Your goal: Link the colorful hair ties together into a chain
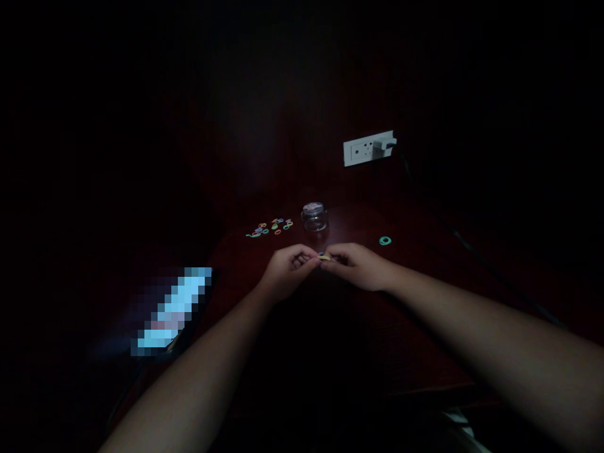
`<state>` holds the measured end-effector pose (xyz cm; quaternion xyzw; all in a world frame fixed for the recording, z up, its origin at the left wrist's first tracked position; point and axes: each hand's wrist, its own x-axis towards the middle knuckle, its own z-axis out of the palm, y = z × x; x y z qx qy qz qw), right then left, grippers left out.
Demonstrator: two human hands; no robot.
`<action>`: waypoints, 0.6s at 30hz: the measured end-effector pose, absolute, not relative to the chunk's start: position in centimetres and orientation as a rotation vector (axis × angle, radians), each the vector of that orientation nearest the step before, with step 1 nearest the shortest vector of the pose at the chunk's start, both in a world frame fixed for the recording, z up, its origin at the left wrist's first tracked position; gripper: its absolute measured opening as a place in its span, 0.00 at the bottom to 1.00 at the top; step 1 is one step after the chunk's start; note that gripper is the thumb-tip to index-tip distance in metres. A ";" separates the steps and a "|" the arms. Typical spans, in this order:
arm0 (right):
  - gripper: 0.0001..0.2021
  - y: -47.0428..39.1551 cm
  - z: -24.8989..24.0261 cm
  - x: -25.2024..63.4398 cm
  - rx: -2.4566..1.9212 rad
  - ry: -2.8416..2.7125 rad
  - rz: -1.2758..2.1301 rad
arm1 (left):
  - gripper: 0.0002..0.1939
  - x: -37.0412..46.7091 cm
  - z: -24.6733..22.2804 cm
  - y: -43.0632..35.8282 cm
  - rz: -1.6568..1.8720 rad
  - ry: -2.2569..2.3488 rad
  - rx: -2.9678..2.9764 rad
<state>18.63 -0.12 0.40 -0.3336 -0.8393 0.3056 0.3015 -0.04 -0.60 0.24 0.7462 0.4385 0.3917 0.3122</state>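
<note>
My left hand [289, 270] and my right hand [355, 264] meet over the dark red table, both with fingers pinched. Between their fingertips is a small yellow elastic band [323, 257], partly hidden by the fingers. A tiny bluish bit shows just behind it. Beyond my hands stands a clear jar [315, 220] with a patterned lid. Several small coloured elastic bands [265, 231] lie scattered left of the jar. To the right of my right hand rests a green coiled band [385, 240].
A lit screen [174, 311], blurred out, stands at the left edge of the table. On the back wall is a white socket plate [361, 151] with a plug [384, 145] in it. A dark cable [500, 270] runs along the right side. The surroundings are very dark.
</note>
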 end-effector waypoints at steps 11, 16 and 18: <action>0.12 -0.4 0.6 18.6 -0.929 -2.277 0.754 | 0.12 -0.1 0.1 -0.4 1.033 1.139 1.975; 0.10 -0.6 0.8 18.8 -0.909 -2.256 0.835 | 0.12 0.0 0.2 -0.5 1.018 1.133 1.964; 0.11 -0.6 0.8 18.9 -0.892 -2.249 0.908 | 0.11 0.0 0.2 -0.5 1.005 1.120 1.962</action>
